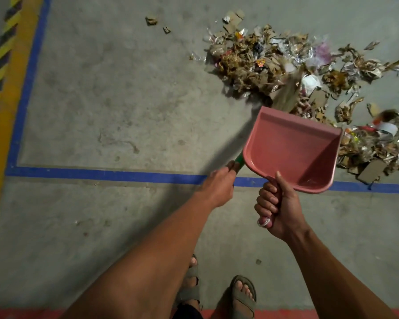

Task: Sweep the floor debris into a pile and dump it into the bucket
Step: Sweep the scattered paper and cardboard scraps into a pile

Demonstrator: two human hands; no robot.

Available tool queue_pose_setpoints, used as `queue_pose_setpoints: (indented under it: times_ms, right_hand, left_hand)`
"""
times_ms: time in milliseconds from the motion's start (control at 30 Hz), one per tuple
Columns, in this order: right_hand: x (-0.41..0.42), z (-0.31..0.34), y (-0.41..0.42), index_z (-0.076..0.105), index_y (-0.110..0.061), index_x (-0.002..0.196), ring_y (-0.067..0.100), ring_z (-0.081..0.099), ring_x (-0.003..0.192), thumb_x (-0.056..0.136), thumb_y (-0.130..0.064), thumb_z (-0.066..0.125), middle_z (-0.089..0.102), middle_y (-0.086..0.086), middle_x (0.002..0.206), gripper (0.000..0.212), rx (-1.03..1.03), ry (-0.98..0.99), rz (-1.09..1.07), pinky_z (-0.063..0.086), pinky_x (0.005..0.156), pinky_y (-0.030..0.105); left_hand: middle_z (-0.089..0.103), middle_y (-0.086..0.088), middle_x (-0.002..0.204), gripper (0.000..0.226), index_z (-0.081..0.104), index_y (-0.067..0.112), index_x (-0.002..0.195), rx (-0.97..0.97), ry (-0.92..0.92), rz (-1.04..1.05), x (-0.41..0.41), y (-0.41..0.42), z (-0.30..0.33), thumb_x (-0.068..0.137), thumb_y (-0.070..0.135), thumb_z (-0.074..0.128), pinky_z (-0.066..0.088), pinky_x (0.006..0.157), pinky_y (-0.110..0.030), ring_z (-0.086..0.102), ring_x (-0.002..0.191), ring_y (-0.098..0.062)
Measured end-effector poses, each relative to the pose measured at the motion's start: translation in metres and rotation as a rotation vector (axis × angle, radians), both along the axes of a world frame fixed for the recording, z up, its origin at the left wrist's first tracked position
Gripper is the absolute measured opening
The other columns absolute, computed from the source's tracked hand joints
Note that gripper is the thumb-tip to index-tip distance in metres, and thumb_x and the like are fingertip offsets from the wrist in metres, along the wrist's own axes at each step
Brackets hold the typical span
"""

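Where blue tape [101,174] lines concrete floor [115,100], debris [274,63] beyond right hand [278,204] gripping dustpan [290,150], left hand [219,185] clamped on broom [288,93].

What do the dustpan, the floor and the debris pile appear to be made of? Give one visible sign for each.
Dustpan: likely moulded plastic, with a smooth pink surface and rounded rim.
Floor: apparently concrete, matt grey and blotchy, with painted lines.
Debris pile: mostly torn brown cardboard or paper, with shiny crinkled wrappers, probably plastic film.
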State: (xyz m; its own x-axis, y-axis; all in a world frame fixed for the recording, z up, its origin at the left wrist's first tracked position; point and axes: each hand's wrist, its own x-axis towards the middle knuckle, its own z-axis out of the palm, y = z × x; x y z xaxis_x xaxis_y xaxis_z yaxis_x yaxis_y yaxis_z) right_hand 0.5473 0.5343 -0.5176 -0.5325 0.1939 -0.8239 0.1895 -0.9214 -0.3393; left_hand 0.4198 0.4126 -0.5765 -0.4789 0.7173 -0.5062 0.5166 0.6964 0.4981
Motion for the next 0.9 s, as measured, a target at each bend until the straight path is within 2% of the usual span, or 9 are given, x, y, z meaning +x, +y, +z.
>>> queue_pose_setpoints:
  times_ms: [100, 167, 233, 367, 500, 633, 700, 800, 900]
  right_hand:
    - [-0.009, 0.010, 0.008, 0.035, -0.023, 0.067, 0.007, 0.016, 0.036, 0.099, -0.054, 0.056, 0.021, -0.008, 0.049, 0.049, 0.009, 0.013, 0.014, 0.010, 0.037, 0.025]
    - [-0.018, 0.014, 0.012, 0.034, -0.024, 0.068, 0.008, 0.009, 0.040, 0.100, -0.055, 0.056, 0.019, -0.008, 0.050, 0.049, 0.011, 0.025, 0.021, 0.008, 0.039, 0.025]
    - [-0.029, 0.016, 0.015, 0.033, -0.024, 0.069, 0.009, 0.006, 0.042, 0.100, -0.055, 0.056, 0.018, -0.008, 0.051, 0.049, 0.000, 0.033, 0.032, 0.006, 0.040, 0.025]
    - [-0.054, 0.014, 0.020, 0.033, -0.024, 0.069, 0.006, 0.014, 0.037, 0.101, -0.053, 0.056, 0.017, -0.008, 0.052, 0.049, -0.029, 0.046, 0.029, 0.008, 0.038, 0.023]
    - [-0.079, 0.003, 0.030, 0.034, -0.024, 0.069, 0.007, 0.014, 0.038, 0.101, -0.053, 0.056, 0.017, -0.007, 0.053, 0.049, -0.052, 0.043, 0.059, 0.008, 0.040, 0.025]
    - [-0.098, -0.008, 0.052, 0.036, -0.023, 0.069, 0.008, 0.013, 0.039, 0.102, -0.054, 0.055, 0.019, -0.006, 0.054, 0.049, -0.043, 0.054, 0.116, 0.011, 0.038, 0.024]
    - [-0.101, -0.016, 0.069, 0.037, -0.023, 0.069, 0.008, 0.013, 0.040, 0.102, -0.054, 0.055, 0.019, -0.006, 0.055, 0.049, -0.034, 0.057, 0.121, 0.013, 0.037, 0.023]
    - [-0.103, -0.024, 0.093, 0.037, -0.023, 0.070, 0.008, 0.013, 0.040, 0.102, -0.054, 0.056, 0.017, -0.006, 0.056, 0.049, -0.013, 0.050, 0.111, 0.016, 0.036, 0.023]
    - [-0.096, -0.029, 0.110, 0.035, -0.024, 0.069, 0.008, 0.012, 0.040, 0.101, -0.055, 0.057, 0.014, -0.006, 0.058, 0.049, -0.005, 0.027, 0.068, 0.016, 0.035, 0.023]
  left_hand:
    - [0.055, -0.009, 0.138, 0.049, 0.046, 0.016, 0.148, 0.025, 0.041, -0.044, -0.024, -0.013, 0.002, 0.099, 0.011, 0.048, 0.055, 0.093, -0.049, 0.062, 0.112, -0.037]
    - [0.043, -0.001, 0.158, 0.061, 0.038, 0.020, 0.157, 0.061, 0.065, -0.024, -0.044, -0.027, 0.003, 0.097, 0.012, 0.048, 0.053, 0.099, -0.051, 0.060, 0.122, -0.037]
    - [0.031, 0.004, 0.168, 0.069, 0.032, 0.021, 0.161, 0.084, 0.107, 0.021, -0.064, -0.040, 0.002, 0.095, 0.013, 0.050, 0.050, 0.106, -0.049, 0.056, 0.132, -0.034]
    - [0.033, 0.000, 0.167, 0.072, 0.033, 0.018, 0.162, 0.075, 0.176, 0.194, -0.102, -0.062, -0.003, 0.093, 0.012, 0.055, 0.047, 0.110, -0.045, 0.055, 0.135, -0.033]
    - [0.037, -0.012, 0.164, 0.066, 0.035, 0.010, 0.160, -0.006, 0.189, 0.482, -0.130, -0.070, -0.024, 0.096, 0.012, 0.055, 0.042, 0.115, -0.045, 0.050, 0.138, -0.037]
    - [0.049, -0.019, 0.151, 0.058, 0.039, 0.006, 0.154, -0.130, 0.118, 0.641, -0.146, -0.044, -0.041, 0.098, 0.012, 0.052, 0.046, 0.107, -0.045, 0.055, 0.129, -0.041]
    - [0.057, -0.023, 0.139, 0.053, 0.044, 0.007, 0.150, -0.191, 0.045, 0.626, -0.148, -0.014, -0.045, 0.098, 0.014, 0.052, 0.048, 0.102, -0.044, 0.058, 0.123, -0.042]
    - [0.059, -0.025, 0.136, 0.054, 0.044, 0.009, 0.151, -0.174, -0.029, 0.500, -0.140, 0.036, -0.044, 0.098, 0.015, 0.053, 0.047, 0.100, -0.040, 0.059, 0.122, -0.041]
    - [0.047, -0.019, 0.155, 0.060, 0.038, 0.010, 0.157, -0.073, -0.072, 0.317, -0.130, 0.078, -0.040, 0.099, 0.011, 0.051, 0.037, 0.112, -0.034, 0.050, 0.137, -0.036]
